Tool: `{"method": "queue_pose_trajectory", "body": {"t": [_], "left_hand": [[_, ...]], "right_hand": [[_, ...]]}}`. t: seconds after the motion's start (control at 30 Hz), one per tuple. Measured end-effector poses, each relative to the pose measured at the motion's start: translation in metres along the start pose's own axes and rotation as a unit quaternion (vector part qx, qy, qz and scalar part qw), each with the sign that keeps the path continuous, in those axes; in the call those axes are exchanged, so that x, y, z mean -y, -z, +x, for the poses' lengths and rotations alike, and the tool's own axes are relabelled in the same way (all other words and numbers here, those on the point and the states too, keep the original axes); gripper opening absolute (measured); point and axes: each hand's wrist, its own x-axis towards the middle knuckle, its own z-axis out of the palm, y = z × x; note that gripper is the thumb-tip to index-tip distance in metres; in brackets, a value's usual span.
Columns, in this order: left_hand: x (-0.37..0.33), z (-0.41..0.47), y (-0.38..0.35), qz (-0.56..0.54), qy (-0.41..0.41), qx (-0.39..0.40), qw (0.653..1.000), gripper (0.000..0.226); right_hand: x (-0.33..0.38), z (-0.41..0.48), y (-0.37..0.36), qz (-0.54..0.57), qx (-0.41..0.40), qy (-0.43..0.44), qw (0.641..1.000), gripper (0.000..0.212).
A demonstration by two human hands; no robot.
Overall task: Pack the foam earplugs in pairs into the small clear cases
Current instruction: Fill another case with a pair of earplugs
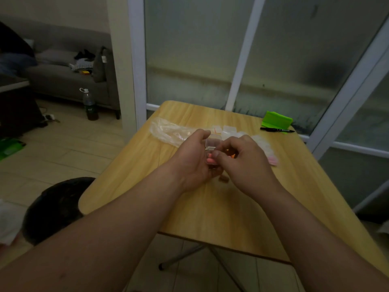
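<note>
- A crumpled plastic bag (168,130) lies on the wooden surface (210,207), just beyond and to the left of the left hand (190,159).
- The left hand, raised over the surface, curls its fingers around a small clear case (212,144) with its lid standing open.
- A pink earplug (211,160) sits inside the case, between the two hands.
- The right hand (242,159) meets the left, fingers bent, thumb and forefinger pinching the case's near edge; anything else in its palm cannot be told.
- More clear cases (228,130) are clustered just beyond the hands.
- A small bag holding pink pieces (271,160) rests just to the right of the right hand.
- A black pen (276,129) and a green packet (275,120) lie well beyond the right hand, at the far edge.
</note>
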Motion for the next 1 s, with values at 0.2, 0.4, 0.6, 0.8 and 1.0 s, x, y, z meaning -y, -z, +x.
{"method": "queue_pose_trajectory", "body": {"t": [0.2,0.4,0.6,0.8,1.0], "left_hand": [[-0.002,-0.004,-0.002,0.011,0.005,0.015,1.000,0.042],[0.001,-0.001,0.001,-0.003,0.020,0.049,0.999,0.062],[-0.007,-0.003,0.002,-0.027,0.013,0.006,1.000,0.060],[-0.001,-0.005,0.000,0.000,0.017,0.036,0.999,0.041],[0.014,-0.002,-0.005,0.117,-0.013,0.047,0.992,0.036]], "right_hand": [[-0.012,0.007,0.003,0.038,-0.030,0.002,0.999,0.003],[-0.010,0.005,0.002,0.031,0.024,0.041,0.998,0.030],[-0.012,-0.005,0.000,0.014,0.071,0.095,0.993,0.016],[-0.012,-0.008,0.007,0.016,0.065,0.071,0.995,0.019],[-0.024,-0.010,0.017,0.003,0.063,0.040,0.997,0.045]]}}
